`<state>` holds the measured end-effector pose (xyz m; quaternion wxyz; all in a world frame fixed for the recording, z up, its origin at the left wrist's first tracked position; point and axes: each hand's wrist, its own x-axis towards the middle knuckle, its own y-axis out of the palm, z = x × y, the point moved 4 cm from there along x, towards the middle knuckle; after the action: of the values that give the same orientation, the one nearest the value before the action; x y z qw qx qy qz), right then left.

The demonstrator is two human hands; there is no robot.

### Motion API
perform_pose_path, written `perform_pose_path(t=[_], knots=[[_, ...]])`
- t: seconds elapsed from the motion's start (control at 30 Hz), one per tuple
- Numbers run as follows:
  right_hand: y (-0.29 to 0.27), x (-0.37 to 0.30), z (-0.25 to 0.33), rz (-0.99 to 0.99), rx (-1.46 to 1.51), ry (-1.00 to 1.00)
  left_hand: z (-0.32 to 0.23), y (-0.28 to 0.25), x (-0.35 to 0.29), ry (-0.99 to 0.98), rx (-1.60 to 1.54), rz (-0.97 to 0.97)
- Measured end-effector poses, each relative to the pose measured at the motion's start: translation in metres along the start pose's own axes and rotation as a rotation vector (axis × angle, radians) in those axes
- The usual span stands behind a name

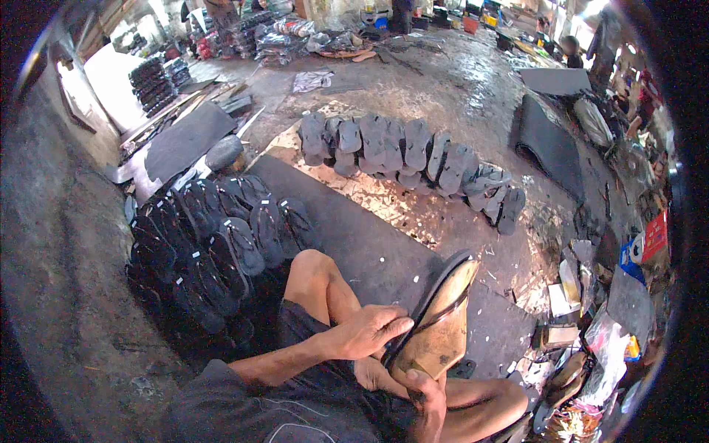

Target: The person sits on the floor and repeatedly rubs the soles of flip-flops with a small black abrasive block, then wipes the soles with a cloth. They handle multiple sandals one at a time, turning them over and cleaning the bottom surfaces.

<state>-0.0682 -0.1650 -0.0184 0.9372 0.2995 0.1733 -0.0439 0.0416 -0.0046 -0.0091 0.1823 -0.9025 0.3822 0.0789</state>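
Observation:
A flip-flop with a dark sole (pixel 440 284) is held tilted above my lap, with a tan foot-shaped form (pixel 436 347) lying against it. A thin dark strap (pixel 446 313) crosses the form. My right hand (pixel 422 393) grips the heel end, its thumb on the form. Beside the sole's left edge is my left hand (pixel 369 329), closed with thumb and forefinger together. Whatever it may pinch cannot be made out. To the left of my knee lie many dark flip-flops (pixel 240 244) packed close together, some with small white tags.
A curved row of dark flip-flops (pixel 384 144) stands ahead on the floor. Under my legs lies a dark mat (pixel 347 229). Scraps and plastic wrapping (pixel 607 343) clutter the right side, near a red box (pixel 654 235). A bent dark sheet (pixel 546 144) lies farther right.

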Motion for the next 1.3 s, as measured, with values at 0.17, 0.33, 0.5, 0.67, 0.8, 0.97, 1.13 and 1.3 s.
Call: perform_pose_path(t=[0.17,0.33,0.5,0.67,0.8,0.97,1.13,1.3], knots=[[0.021,-0.008,0.007,0.147,0.301,0.122,0.09,0.041,-0.006,-0.048,-0.741,0.333],[0.022,0.017,-0.004,0.126,-0.342,-0.243,0.098,0.081,0.006,0.004,-1.295,0.332],[0.019,0.054,-0.017,0.072,-0.402,-0.308,0.119,0.021,0.014,0.055,-1.275,-0.175],[0.039,0.072,-0.055,0.022,-0.623,-0.302,0.185,-0.028,0.014,-0.02,-0.005,-0.831],[0.016,0.036,-0.08,0.113,-0.408,-0.142,0.13,-0.131,0.008,-0.028,0.225,-0.842],[-0.065,0.126,-0.095,-0.145,-1.279,-0.207,0.06,-0.124,-0.018,0.131,0.285,-0.753],[-0.002,0.131,0.001,-0.064,-0.321,-0.135,0.051,-0.066,-0.056,0.175,0.321,-0.49],[-0.014,0.149,-0.001,0.156,-0.611,-0.103,0.101,-0.04,-0.104,-0.104,-0.109,-0.294]])
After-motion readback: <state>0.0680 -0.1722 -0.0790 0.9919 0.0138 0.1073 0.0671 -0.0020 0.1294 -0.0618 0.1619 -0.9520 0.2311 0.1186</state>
